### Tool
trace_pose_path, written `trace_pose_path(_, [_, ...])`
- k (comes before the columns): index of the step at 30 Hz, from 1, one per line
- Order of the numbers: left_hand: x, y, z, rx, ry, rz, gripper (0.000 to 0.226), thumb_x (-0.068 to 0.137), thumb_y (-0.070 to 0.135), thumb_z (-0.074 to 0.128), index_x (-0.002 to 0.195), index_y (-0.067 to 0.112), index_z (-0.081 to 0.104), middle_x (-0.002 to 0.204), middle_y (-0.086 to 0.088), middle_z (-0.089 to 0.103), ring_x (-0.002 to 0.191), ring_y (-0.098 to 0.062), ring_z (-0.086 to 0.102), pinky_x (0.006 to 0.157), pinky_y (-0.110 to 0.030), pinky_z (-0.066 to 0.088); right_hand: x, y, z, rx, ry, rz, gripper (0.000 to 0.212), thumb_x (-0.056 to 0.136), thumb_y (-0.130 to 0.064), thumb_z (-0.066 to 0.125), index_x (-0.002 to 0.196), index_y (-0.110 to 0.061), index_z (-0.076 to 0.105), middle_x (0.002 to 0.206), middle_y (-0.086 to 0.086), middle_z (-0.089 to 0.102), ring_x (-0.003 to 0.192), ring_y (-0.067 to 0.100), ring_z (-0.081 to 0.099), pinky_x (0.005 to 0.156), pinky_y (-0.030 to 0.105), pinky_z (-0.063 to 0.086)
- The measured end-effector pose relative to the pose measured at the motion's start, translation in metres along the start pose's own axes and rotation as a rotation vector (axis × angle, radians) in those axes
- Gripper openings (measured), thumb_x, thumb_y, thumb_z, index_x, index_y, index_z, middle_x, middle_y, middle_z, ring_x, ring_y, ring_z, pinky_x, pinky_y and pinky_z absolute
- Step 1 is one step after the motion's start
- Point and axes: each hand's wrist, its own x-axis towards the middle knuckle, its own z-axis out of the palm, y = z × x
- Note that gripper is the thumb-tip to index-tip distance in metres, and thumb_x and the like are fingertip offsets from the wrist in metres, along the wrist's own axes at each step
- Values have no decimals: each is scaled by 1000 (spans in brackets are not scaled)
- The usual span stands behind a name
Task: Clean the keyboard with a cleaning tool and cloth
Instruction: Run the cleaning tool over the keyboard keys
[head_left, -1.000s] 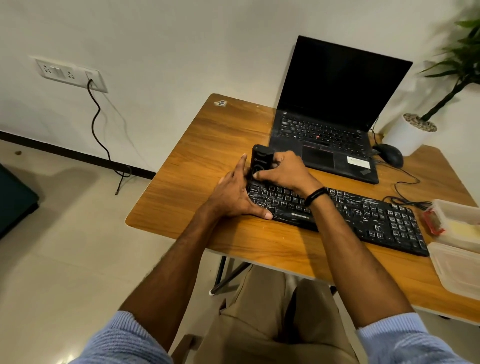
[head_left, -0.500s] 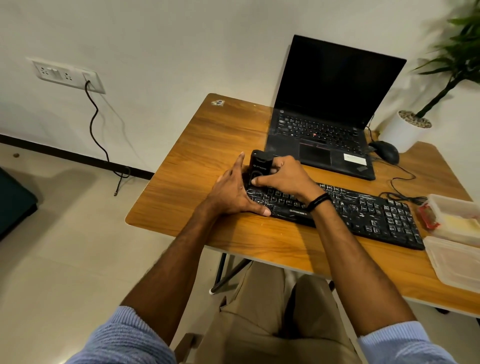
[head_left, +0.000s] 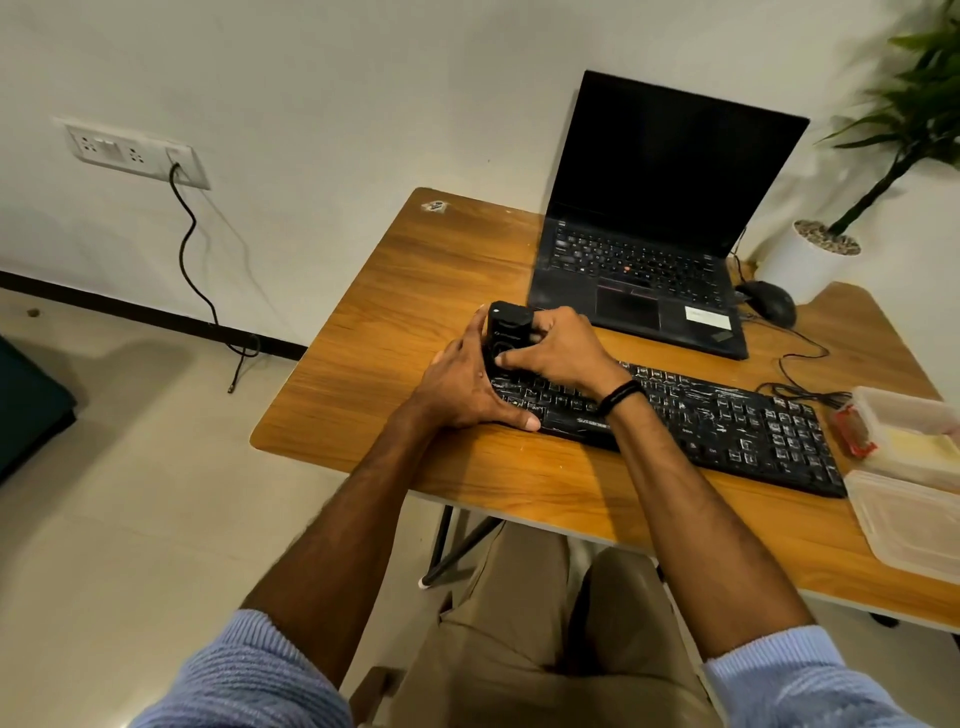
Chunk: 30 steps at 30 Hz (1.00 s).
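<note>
Head view: the keyboard (head_left: 727, 421) lies on the table (head_left: 405, 291), in front of the open laptop (head_left: 649, 260), whose screen is dark. The tool (head_left: 509, 325), a black block, stands upright on the far left corner of the keyboard. The right hand (head_left: 561, 348) grips it from the right, with the fingers curled round its body, probably to guide it over the keys. The left hand (head_left: 462, 379) lies flat on the left end of the keyboard, with the fingers nearly straight along the tool's left side and the thumb on the front edge. I think it is there to keep the keyboard from sliding. At the right edge of the table stands a box (head_left: 909, 415) holding something pale yellow, maybe the cloth; I cannot tell.

There is print on the tool, a logo on the keyboard's front edge and a white sticker on the laptop, but all are too blurred to read.
</note>
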Motion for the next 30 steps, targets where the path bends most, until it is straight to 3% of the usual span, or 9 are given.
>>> trace_pose_path(4, [-3, 2, -1, 3, -30, -1, 166, 46, 75, 90, 160, 27, -20, 169, 0, 26, 155, -26, 21, 125, -57, 11, -12, 15, -24, 35, 30, 54, 27, 71, -23, 88, 76, -30, 62, 74, -13, 68, 67, 3, 65, 48, 9, 42])
trace_pose_path(8, [-4, 5, 0, 25, -29, 2, 165, 46, 76, 89, 161, 25, -18, 168, -2, 26, 154, -26, 22, 124, -55, 11, -15, 16, -16, 92, 34, 33, 25, 69, -22, 88, 86, -27, 70, 84, -12, 73, 77, 3, 69, 58, 14, 51])
trace_pose_path(10, [-2, 5, -1, 21, -13, 2, 164, 43, 77, 89, 163, 23, -8, 165, -2, 32, 151, -25, 29, 126, -56, 16, -8, 7, 1, 54, 29, 1, 29, 69, -25, 88, 94, -24, 74, 90, -10, 74, 82, 5, 70, 65, 21, 56])
trace_pose_path(13, [-1, 3, -1, 9, 24, 3, 159, 38, 81, 89, 161, 22, 7, 158, -1, 39, 144, -23, 39, 121, -55, 29, 1, -4, 9, -15, 21, -23, 28, 69, -30, 87, 93, -21, 74, 84, -7, 73, 75, 7, 69, 56, 18, 51])
trace_pose_path(16, [-2, 3, -1, -9, -19, -8, 167, 39, 81, 88, 161, 29, -12, 166, -2, 33, 152, -26, 28, 125, -59, 17, -3, 5, -11, -33, -15, 13, 33, 69, -29, 88, 98, -22, 74, 88, -8, 74, 80, 7, 70, 64, 20, 55])
trace_pose_path(18, [-3, 3, 0, -3, -31, -4, 166, 43, 78, 89, 160, 29, -19, 168, 0, 27, 155, -26, 21, 126, -57, 11, -10, 16, -28, -26, -25, 42, 32, 70, -26, 88, 98, -23, 74, 87, -9, 74, 79, 4, 70, 62, 18, 54])
trace_pose_path(22, [-3, 5, 1, 16, -32, -5, 165, 43, 79, 88, 160, 28, -17, 168, 0, 26, 154, -25, 22, 125, -57, 12, -14, 14, -25, 2, -26, 30, 24, 71, -26, 88, 87, -29, 70, 83, -12, 72, 76, 0, 67, 60, 13, 48])
trace_pose_path(26, [0, 3, 0, 27, 17, 8, 156, 38, 85, 86, 160, 26, 10, 158, 3, 38, 145, -20, 38, 122, -56, 27, 0, -4, 4, -27, -6, -40, 25, 72, -27, 86, 89, -27, 68, 81, -10, 69, 73, 5, 66, 53, 13, 47])
trace_pose_path(30, [-1, 2, 0, 10, 5, 5, 165, 35, 87, 84, 161, 27, -5, 164, 0, 33, 149, -22, 33, 124, -53, 22, 10, -3, 2, -3, 81, -25, 27, 73, -29, 85, 95, -25, 72, 87, -7, 73, 78, 6, 69, 62, 19, 55])
